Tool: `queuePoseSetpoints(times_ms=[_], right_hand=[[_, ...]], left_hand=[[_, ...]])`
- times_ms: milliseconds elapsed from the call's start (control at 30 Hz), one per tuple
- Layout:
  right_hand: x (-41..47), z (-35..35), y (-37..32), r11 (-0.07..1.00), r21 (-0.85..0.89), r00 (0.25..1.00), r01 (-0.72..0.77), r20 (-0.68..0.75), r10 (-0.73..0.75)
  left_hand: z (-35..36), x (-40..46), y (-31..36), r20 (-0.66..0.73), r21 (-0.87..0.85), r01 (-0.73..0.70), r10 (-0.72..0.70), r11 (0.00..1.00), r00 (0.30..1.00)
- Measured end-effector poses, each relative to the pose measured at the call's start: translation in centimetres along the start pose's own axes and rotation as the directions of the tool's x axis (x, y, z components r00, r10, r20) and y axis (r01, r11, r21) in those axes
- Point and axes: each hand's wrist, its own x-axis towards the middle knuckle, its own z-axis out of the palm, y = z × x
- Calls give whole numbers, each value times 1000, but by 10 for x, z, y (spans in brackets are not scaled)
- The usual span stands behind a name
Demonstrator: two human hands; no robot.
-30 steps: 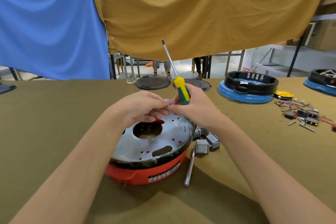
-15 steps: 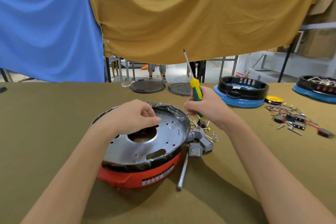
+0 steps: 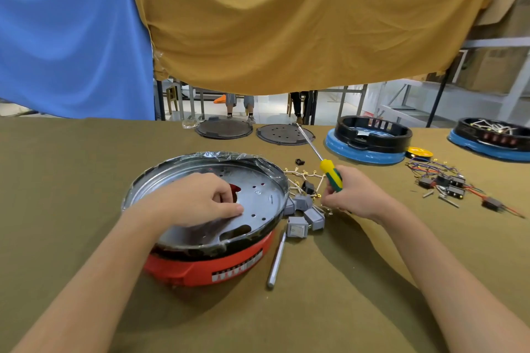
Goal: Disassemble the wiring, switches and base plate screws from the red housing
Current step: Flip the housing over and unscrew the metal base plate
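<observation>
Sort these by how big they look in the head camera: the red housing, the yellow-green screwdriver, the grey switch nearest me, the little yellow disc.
1. red housing
2. screwdriver
3 and 4. grey switch and yellow disc: look alike; the disc lies farther, so unsure.

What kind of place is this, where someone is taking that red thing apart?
Probably a workshop or small factory. A long cloth-covered table holds several round appliance housings: a red housing, blue-based ones, and a pile of loose wires and switches. The right hand grips a screwdriver.

Beyond my bench hang a blue cloth [image 3: 71,37] and mustard cloth [image 3: 301,23], with two blue-based black housings [image 3: 368,140] near two dark round plates [image 3: 223,129].
</observation>
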Motion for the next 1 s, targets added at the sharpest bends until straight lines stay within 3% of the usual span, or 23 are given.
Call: queuePoseSetpoints(times_ms=[200,400,567,633,700,767,800,900,1000], right_hand=[[3,6,1,998,-66,1000,20,18,-18],[4,2,3,999,29,998,33,-50,-31],[2,1,-2,943,332,989,6,-144,45],[-1,3,-7,893,450,984,31,-170,52],[-5,9,-17,830,552,987,82,-162,11],[-8,17,-27,774,622,990,121,-136,-45],[-10,21,-31,766,630,990,127,-130,-58],[-14,32,-42,799,591,992,107,-123,-42],[-17,38,-45,818,567,994,92,-105,-39]], left_hand=[[2,1,-2,-2,-25,0,0,1000,1000],[-2,-3,1,13,-70,-3,4,998,1000],[-13,-15,0,-6,-185,4,-5,983,1000],[-20,-18,-3,-105,-209,31,-54,977,993],[-25,-20,-12,-319,-185,112,-168,976,933],[-28,-21,-26,-537,-184,255,-315,949,783],[-28,-22,-34,-570,-199,342,-392,919,722],[-25,-25,-46,-349,-266,550,-611,792,711],[-20,-24,-46,-230,-431,505,-632,748,740]])
